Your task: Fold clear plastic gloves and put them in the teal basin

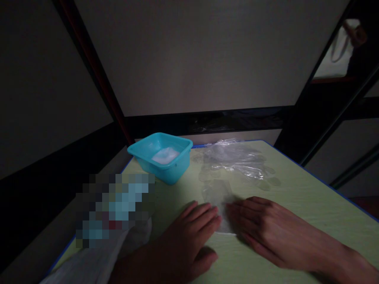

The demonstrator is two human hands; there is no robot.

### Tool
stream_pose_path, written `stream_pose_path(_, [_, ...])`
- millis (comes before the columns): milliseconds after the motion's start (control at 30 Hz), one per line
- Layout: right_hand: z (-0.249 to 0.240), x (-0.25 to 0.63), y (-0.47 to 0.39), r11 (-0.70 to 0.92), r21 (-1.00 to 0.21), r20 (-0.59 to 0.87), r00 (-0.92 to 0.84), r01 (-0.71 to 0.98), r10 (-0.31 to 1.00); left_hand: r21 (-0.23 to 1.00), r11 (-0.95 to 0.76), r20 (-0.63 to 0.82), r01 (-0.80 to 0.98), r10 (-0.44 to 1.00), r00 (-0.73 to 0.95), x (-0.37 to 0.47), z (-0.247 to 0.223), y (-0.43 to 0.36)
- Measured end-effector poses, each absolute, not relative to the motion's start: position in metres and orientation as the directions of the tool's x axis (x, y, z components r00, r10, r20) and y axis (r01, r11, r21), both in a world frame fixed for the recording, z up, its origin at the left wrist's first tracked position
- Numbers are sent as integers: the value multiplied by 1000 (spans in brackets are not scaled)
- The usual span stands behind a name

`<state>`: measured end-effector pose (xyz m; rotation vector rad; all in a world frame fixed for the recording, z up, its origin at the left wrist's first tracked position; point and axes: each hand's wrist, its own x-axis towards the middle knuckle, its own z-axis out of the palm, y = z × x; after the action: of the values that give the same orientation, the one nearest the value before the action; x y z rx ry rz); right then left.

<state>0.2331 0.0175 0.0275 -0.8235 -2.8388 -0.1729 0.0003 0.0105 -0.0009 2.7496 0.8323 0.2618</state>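
Observation:
A thin clear plastic piece [217, 193], perhaps a disposable glove, lies flat on the table between my hands. My left hand [192, 236] is palm down at its left edge, fingers stretched out and thumb apart. On its right side, my right hand [263, 225] rests with its fingers laid flat, the tips touching or just over the plastic; their exact contact is hidden. Behind them lies a loose pile of clear disposable plastic gloves [237, 159], with finger shapes showing at its right end.
A turquoise plastic basin [168, 170] with something white inside stands at the back left of the pale green table [310, 209]. A whitish cloth [97, 254] and a pixelated patch are at the left. Cabinet panels [207, 59] rise behind the table; a white bag [337, 55] is at upper right.

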Motion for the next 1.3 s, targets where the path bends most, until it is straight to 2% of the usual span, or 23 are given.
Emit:
stream_pose_path(167, [15,237,30,789,13,173,-778,615,604,334,-801,15,497,532,847,-2,-1,14])
stream_pose_path(300, [2,239,36,735,-21,121,-728,678,675,323,-808,10,492,523,852,-2,2,15])
stream_pose_path(600, [5,236,32,649,45,48,-651,759,758,312,-823,-21,474,493,870,-2,5,14])
stream_pose_path(900, [-2,248,50,590,46,41,-592,806,805,332,-820,-17,466,489,872,-1,3,16])
stream_pose_path(1033, [4,251,58,566,66,105,-570,822,815,348,-811,-22,470,494,869,-1,3,16])
stream_pose_path(1133, [12,248,55,588,17,179,-581,809,794,340,-809,-17,479,504,863,-2,4,15])
stream_pose_path(1300, [14,241,48,620,-56,216,-597,783,773,266,-825,106,498,538,836,-2,5,10])
